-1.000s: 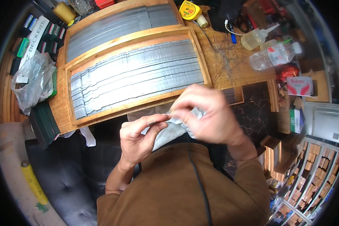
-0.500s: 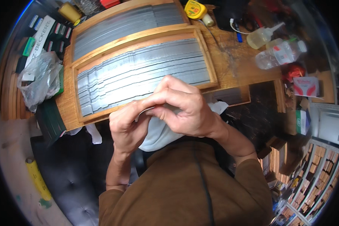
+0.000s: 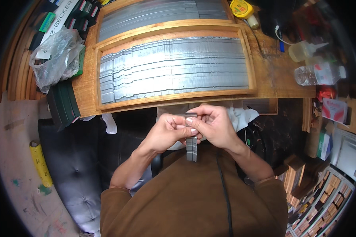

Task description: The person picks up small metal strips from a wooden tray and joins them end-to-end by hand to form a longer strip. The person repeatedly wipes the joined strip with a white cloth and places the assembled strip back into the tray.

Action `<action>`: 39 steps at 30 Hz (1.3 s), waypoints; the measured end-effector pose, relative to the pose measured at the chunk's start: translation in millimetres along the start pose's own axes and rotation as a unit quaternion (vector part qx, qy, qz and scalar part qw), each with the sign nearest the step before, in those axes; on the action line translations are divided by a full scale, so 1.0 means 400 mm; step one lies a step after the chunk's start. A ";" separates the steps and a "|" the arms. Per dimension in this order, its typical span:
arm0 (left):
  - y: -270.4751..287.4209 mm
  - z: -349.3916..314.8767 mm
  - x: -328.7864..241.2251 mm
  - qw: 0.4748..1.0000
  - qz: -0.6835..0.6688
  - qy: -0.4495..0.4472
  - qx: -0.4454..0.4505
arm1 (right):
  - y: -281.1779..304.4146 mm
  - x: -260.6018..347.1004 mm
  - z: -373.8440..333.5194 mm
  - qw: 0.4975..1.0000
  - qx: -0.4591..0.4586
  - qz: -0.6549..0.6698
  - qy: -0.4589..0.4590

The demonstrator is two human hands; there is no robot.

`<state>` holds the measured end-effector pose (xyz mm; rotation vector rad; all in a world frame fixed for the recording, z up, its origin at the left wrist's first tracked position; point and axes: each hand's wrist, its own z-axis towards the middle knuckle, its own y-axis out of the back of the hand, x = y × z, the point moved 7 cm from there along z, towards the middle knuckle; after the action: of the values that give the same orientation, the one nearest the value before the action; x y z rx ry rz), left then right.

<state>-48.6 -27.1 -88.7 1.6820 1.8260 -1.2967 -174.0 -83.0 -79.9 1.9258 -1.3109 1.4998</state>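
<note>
Between both hands, in front of my chest, is a narrow stack of thin grey metal strips (image 3: 191, 149), its lower end hanging free over the brown shirt. My left hand (image 3: 168, 132) pinches it from the left with thumb and fingers. From the right, my right hand (image 3: 213, 124) grips its upper part, the thumb lying across the front. Just beyond the hands, a shallow wooden tray (image 3: 170, 97) on the table holds rows of similar metal strips (image 3: 174, 71), packed side by side. Behind it stands a second wooden tray (image 3: 166, 24) filled the same way.
A crumpled clear plastic bag (image 3: 55, 59) and dark boxes (image 3: 63, 102) lie at the table's left. On the right are a yellow tape measure (image 3: 241, 8), an oil bottle (image 3: 302, 51) and a clear plastic bottle (image 3: 320, 74). White cloth (image 3: 243, 117) hangs below the table edge.
Both hands have come down toward my chest, away from the tray. The stack of metal strips, mostly hidden behind the fingers before, now shows upright between them. The view has shifted.
</note>
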 end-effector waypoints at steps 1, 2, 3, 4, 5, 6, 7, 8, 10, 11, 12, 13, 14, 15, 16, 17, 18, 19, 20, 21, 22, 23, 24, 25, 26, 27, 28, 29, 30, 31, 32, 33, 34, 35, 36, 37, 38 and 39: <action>0.020 0.017 0.042 0.999 -0.026 0.037 -0.010 | 0.002 -0.058 0.007 0.995 0.015 0.057 -0.081; 0.041 0.035 0.058 0.998 -0.046 0.030 -0.013 | 0.005 -0.094 0.027 0.993 0.059 0.068 -0.075; 0.060 0.050 0.061 0.997 -0.068 0.024 -0.018 | 0.007 -0.108 0.038 0.992 0.036 0.084 -0.093; 0.077 0.055 0.062 0.996 -0.082 0.033 -0.021 | 0.004 -0.118 0.047 0.989 0.018 0.113 -0.093; 0.084 0.062 0.060 0.996 -0.077 0.040 -0.023 | 0.000 -0.118 0.058 0.986 -0.001 0.139 -0.089; 0.079 0.060 0.057 0.995 -0.086 0.035 -0.030 | -0.015 -0.106 0.054 0.974 -0.006 0.203 -0.097; 0.074 0.059 0.053 0.994 -0.094 0.030 -0.037 | -0.014 -0.104 0.051 0.977 -0.016 0.190 -0.098; 0.084 0.056 0.053 0.997 -0.066 0.023 -0.039 | -0.016 -0.105 0.050 0.979 -0.024 0.178 -0.098; 0.109 0.052 0.063 0.999 -0.011 0.010 -0.043 | -0.017 -0.096 0.048 0.992 -0.036 0.109 -0.053; 0.117 0.043 0.064 0.998 0.005 -0.022 -0.052 | -0.018 -0.090 0.044 0.998 -0.039 0.055 -0.010; 0.117 0.030 0.066 0.997 0.021 -0.053 -0.061 | -0.021 -0.084 0.039 0.999 -0.043 0.000 0.033; 0.111 0.013 0.058 0.990 0.053 -0.109 -0.075 | -0.026 -0.075 0.033 0.994 -0.038 -0.045 0.097; 0.103 -0.007 0.048 0.979 0.084 -0.164 -0.093 | -0.035 -0.053 0.021 0.990 -0.021 -0.075 0.114; 0.080 -0.025 0.018 0.968 0.095 -0.202 -0.111 | -0.042 -0.024 0.013 0.986 -0.004 -0.106 0.132; 0.074 -0.040 0.012 0.957 0.146 -0.219 -0.122 | -0.047 -0.011 0.009 0.981 0.006 -0.122 0.150; 0.069 -0.052 0.007 0.942 0.198 -0.235 -0.132 | -0.052 0.001 0.006 0.976 0.015 -0.139 0.168; 0.073 -0.061 0.015 0.931 0.233 -0.242 -0.145 | -0.058 0.007 0.004 0.970 0.024 -0.155 0.187; 0.074 -0.067 0.019 0.928 0.240 -0.241 -0.150 | -0.061 0.002 0.006 0.972 0.030 -0.144 0.185; 0.074 -0.069 0.021 0.926 0.246 -0.242 -0.154 | -0.061 -0.003 0.009 0.973 0.034 -0.136 0.183; 0.073 -0.071 0.023 0.923 0.253 -0.243 -0.158 | -0.061 -0.007 0.011 0.974 0.039 -0.127 0.181; 0.072 -0.074 0.023 0.920 0.252 -0.253 -0.160 | -0.062 -0.007 0.011 0.975 0.045 -0.127 0.179; 0.072 -0.075 0.023 0.917 0.251 -0.263 -0.162 | -0.063 -0.005 0.012 0.975 0.050 -0.126 0.177; 0.071 -0.076 0.023 0.914 0.251 -0.274 -0.163 | -0.065 -0.003 0.013 0.975 0.055 -0.126 0.176; 0.072 -0.076 0.027 0.916 0.248 -0.269 -0.165 | -0.065 -0.004 0.013 0.974 0.059 -0.136 0.172; 0.072 -0.076 0.030 0.918 0.245 -0.264 -0.167 | -0.063 -0.003 0.013 0.973 0.063 -0.147 0.168; 0.073 -0.076 0.033 0.920 0.242 -0.259 -0.168 | -0.062 -0.004 0.013 0.971 0.067 -0.157 0.164; 0.072 -0.075 0.032 0.920 0.243 -0.259 -0.165 | -0.062 -0.005 0.013 0.972 0.067 -0.156 0.165; 0.074 -0.075 0.031 0.920 0.244 -0.260 -0.162 | -0.061 -0.006 0.013 0.972 0.066 -0.153 0.165; 0.075 -0.075 0.031 0.920 0.246 -0.260 -0.159 | -0.061 -0.006 0.014 0.972 0.066 -0.151 0.165; 0.076 -0.076 0.029 0.921 0.243 -0.260 -0.160 | -0.063 -0.002 0.014 0.971 0.063 -0.150 0.174; 0.076 -0.076 0.027 0.922 0.240 -0.259 -0.161 | -0.065 0.002 0.015 0.970 0.060 -0.149 0.183; 0.077 -0.076 0.025 0.922 0.236 -0.259 -0.162 | -0.065 0.007 0.015 0.969 0.056 -0.148 0.191; 0.077 -0.075 0.025 0.923 0.237 -0.259 -0.160 | -0.065 0.010 0.015 0.968 0.058 -0.151 0.194; 0.078 -0.075 0.026 0.923 0.237 -0.259 -0.160 | -0.066 0.013 0.014 0.967 0.060 -0.154 0.196; 0.078 -0.075 0.027 0.923 0.238 -0.258 -0.159 | -0.066 0.015 0.014 0.966 0.062 -0.157 0.198; 0.079 -0.074 0.029 0.922 0.232 -0.262 -0.163 | -0.066 0.019 0.013 0.964 0.060 -0.155 0.207; 0.079 -0.073 0.033 0.922 0.227 -0.265 -0.166 | -0.066 0.021 0.011 0.963 0.058 -0.153 0.215; 0.079 -0.072 0.033 0.922 0.222 -0.269 -0.170 | -0.066 0.024 0.010 0.961 0.056 -0.152 0.224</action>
<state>-13.6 0.0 -95.8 1.2808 1.1762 -1.0322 -149.8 -77.1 -66.4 1.6222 -0.7142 1.7380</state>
